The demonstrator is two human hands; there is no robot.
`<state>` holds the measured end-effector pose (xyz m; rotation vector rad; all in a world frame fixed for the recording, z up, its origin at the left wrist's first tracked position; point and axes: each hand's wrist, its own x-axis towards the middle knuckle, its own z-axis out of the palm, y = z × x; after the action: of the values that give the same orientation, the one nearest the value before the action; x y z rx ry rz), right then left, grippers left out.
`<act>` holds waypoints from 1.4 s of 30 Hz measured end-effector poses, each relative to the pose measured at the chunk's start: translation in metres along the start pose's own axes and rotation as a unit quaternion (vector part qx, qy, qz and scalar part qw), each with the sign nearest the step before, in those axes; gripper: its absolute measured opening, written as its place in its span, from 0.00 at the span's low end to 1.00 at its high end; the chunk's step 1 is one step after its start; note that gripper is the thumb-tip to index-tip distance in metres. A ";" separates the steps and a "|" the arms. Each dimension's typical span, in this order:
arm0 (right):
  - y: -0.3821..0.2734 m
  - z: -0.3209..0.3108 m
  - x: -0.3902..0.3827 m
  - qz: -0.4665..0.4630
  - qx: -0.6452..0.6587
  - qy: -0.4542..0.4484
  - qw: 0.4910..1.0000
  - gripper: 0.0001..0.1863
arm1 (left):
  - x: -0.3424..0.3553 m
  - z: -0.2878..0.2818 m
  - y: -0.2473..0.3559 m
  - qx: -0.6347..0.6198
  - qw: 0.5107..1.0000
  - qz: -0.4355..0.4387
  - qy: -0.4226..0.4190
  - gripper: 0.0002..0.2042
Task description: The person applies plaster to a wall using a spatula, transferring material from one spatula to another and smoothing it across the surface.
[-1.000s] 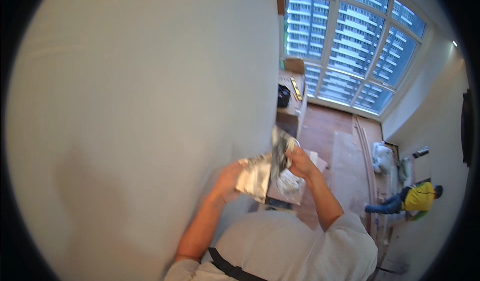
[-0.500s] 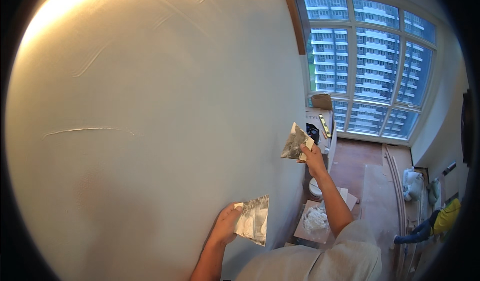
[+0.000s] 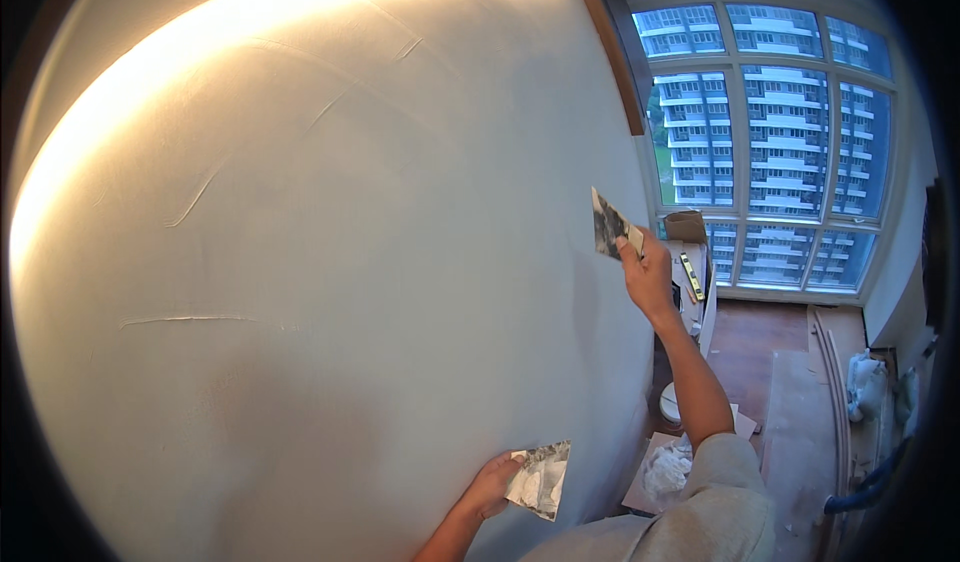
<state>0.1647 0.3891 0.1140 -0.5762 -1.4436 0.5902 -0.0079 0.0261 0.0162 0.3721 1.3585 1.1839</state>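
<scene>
At the bottom centre my left hand (image 3: 490, 486) is closed on a wide putty knife (image 3: 541, 480), its broad metal blade smeared with pale putty. My right hand (image 3: 650, 274), higher and farther right, grips a second putty knife (image 3: 610, 227) with a grey, partly coated blade. That blade is raised close to the pale wall (image 3: 380, 222); I cannot tell whether it touches. Several thin putty ridges mark the wall on the left, among them a nearly level one (image 3: 190, 319).
Below my right arm, a board carries a white heap (image 3: 668, 470) beside a white bucket (image 3: 670, 402). A yellow level (image 3: 691, 276) lies on a box near the large window (image 3: 785, 142). Long strips (image 3: 835, 402) line the floor at right; a person's blue-clad leg (image 3: 865, 492) shows there.
My right hand has lifted its putty knife higher and turned the blade more edge-on. The view has shifted, so the wall and window sit lower and farther right.
</scene>
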 end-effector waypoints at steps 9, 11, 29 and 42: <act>-0.038 0.004 0.080 -0.074 -0.003 0.011 0.997 0.15 | 0.006 -0.003 -0.008 0.007 1.000 -0.009 0.004 0.14; -0.040 0.007 0.099 -0.079 -0.024 0.014 0.996 0.15 | 0.009 -0.006 -0.010 0.008 1.000 -0.006 -0.003 0.14; -0.016 0.046 0.162 -0.092 -0.049 0.036 0.994 0.16 | 0.021 -0.012 -0.017 0.027 0.999 0.020 -0.034 0.15; 0.056 0.017 -0.042 0.066 0.180 0.000 0.981 0.16 | 0.034 -0.017 -0.023 0.148 0.986 0.052 -0.060 0.20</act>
<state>0.1444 0.4017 0.0456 -0.3863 -1.2636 0.9331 -0.0199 0.0373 -0.0254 0.7234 1.4253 1.0271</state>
